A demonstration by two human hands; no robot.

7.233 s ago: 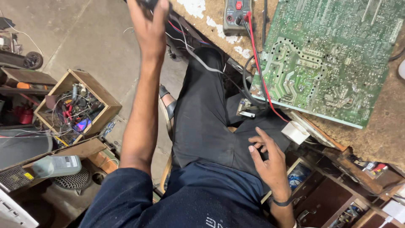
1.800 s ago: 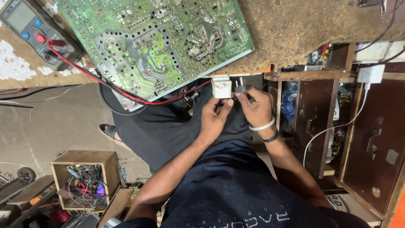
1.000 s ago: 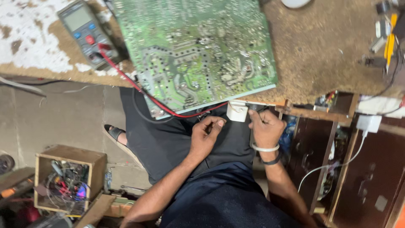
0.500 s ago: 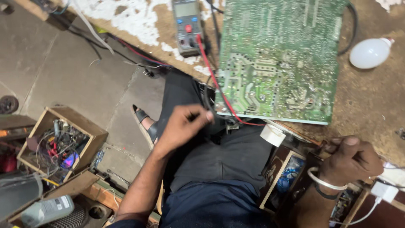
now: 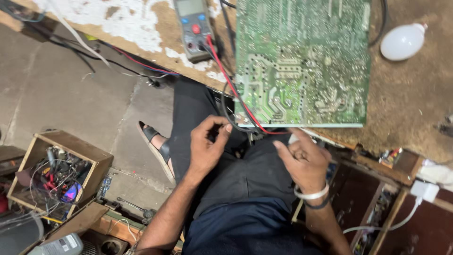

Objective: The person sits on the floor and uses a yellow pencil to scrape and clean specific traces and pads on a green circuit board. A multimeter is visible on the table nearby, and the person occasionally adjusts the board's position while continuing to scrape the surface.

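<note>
My left hand (image 5: 210, 147) hovers over my lap with thumb and forefinger pinched together, right beside the black wire (image 5: 223, 109) looping off the bench edge. Whether something thin sits between the fingertips is hidden. My right hand (image 5: 306, 161), with bangles at the wrist, is loosely curled just below the near edge of the green circuit board (image 5: 302, 61). A small white object (image 5: 293, 138) peeks out behind its fingers. A grey multimeter (image 5: 193, 26) lies on the bench, and its red lead (image 5: 231, 89) runs under the board.
A white bulb (image 5: 403, 41) lies on the worn wooden bench (image 5: 415, 108) right of the board. A wooden box of wires and parts (image 5: 56, 172) stands on the concrete floor at left. My sandalled foot (image 5: 155, 146) is nearby. Open wooden compartments (image 5: 373, 198) sit under the bench at right.
My right hand has swung in from the right to the middle, under the board's edge. My left hand has come closer to the bench edge. The view has shifted right.
</note>
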